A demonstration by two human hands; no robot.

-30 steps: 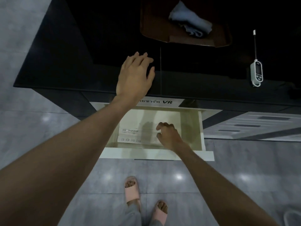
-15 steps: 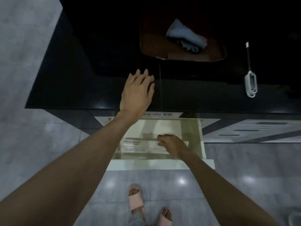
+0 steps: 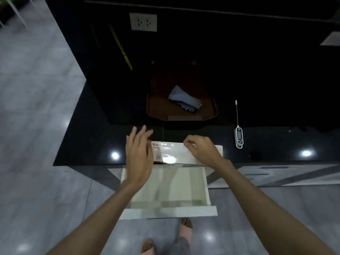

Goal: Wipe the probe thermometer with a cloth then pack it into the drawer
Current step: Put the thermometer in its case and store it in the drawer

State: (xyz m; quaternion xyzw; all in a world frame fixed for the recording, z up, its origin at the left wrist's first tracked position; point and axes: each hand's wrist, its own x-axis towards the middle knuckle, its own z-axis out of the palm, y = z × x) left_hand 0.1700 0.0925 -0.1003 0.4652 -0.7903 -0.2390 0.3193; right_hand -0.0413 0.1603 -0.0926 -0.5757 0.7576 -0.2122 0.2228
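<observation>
The white probe thermometer lies on the black counter at the right, its thin probe pointing away from me. A grey-blue cloth sits crumpled on a brown tray at the back. Below the counter edge the white drawer stands pulled out, its bottom bare. A flat white box rests on the counter edge above the drawer. My right hand has its fingers curled on the box's far right edge. My left hand is spread over the box's left end. Both hands are well left of the thermometer.
A wall socket sits on the dark back wall. Grey tiled floor lies to the left and below, with my sandalled feet under the drawer front. Pale cabinet fronts run to the right of the drawer.
My right hand has lifted the white box out of the drawer onto the counter edge. My left hand moved from the counter to the box's left end. The view tilted upward.
</observation>
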